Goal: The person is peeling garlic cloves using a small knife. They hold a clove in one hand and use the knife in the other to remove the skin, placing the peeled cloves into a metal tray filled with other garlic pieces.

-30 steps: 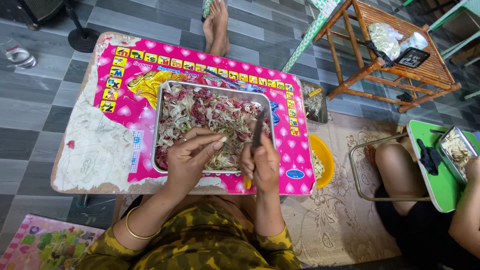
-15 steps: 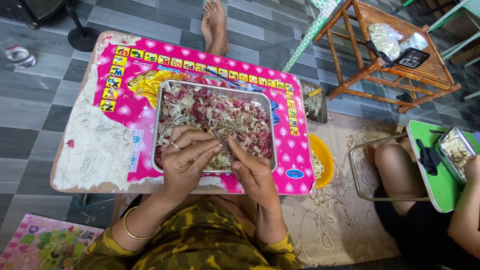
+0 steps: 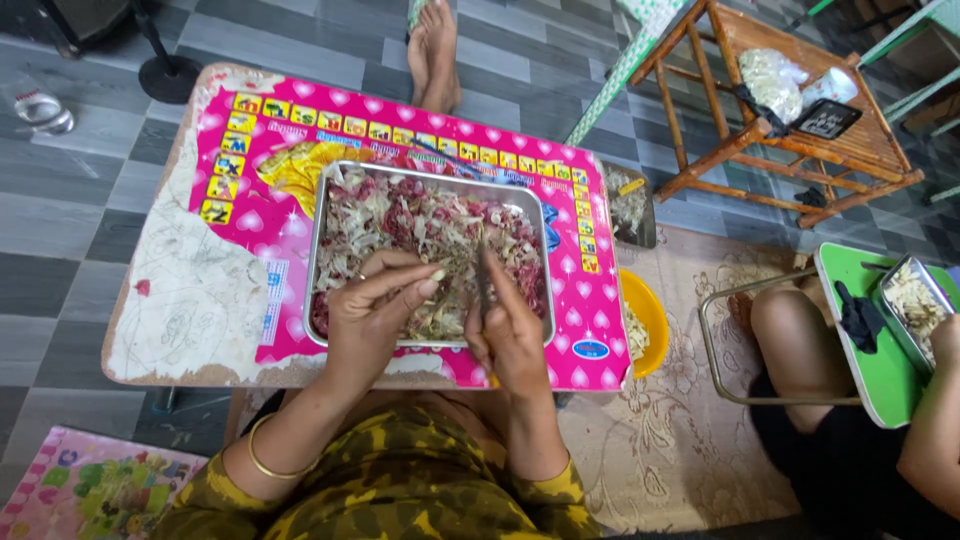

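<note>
Grey tiled floor (image 3: 90,220), small counter (image 3: 200,290) with worn pink printed top, edges peeling. Rectangular shiny metal tray (image 3: 322,200) sits centre, full of papery pink-white peels (image 3: 420,225). Left hand (image 3: 372,310) over tray's near edge, fingers pinched narrow on a peel. Right hand (image 3: 510,335) beside it grips a thin knife (image 3: 483,280). Bare counter left of tray.

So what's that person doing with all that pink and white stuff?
A person sits at a low pink table with a metal tray full of pink and white peelings. The left hand pinches a small piece over the tray, and the right hand holds a thin knife against it. Beside the table sits a yellow bowl. Another person sits to the right with their own tray on a green table.
</note>
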